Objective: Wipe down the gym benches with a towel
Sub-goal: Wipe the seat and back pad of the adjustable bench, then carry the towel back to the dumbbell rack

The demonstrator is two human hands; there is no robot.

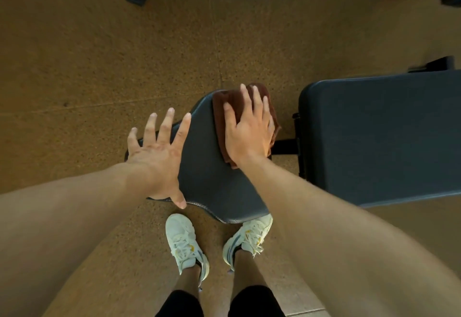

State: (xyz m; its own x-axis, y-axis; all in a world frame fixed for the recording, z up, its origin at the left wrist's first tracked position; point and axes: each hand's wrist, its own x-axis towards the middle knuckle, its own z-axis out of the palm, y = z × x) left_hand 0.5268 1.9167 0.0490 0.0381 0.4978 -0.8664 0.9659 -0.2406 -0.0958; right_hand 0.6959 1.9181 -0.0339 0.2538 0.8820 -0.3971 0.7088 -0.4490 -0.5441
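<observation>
The brown speckled floor (pixel 99 67) fills most of my view. At three o'clock sits the long dark back pad (pixel 381 137) of the bench, and just beside it, toward the centre, the smaller seat pad (pixel 212 182), the surface I lean over. My left hand (pixel 157 157) rests at the pad's nine o'clock edge, its grip fully open, fingers spread wide and holding nothing. My right hand (pixel 249 129) lies flat at the pad's one o'clock corner, grip open, palm pressing down on the folded brown towel (pixel 224 102). At six o'clock, my white sneakers (pixel 184 239) stand on the floor, the right one partly under the seat.
</observation>
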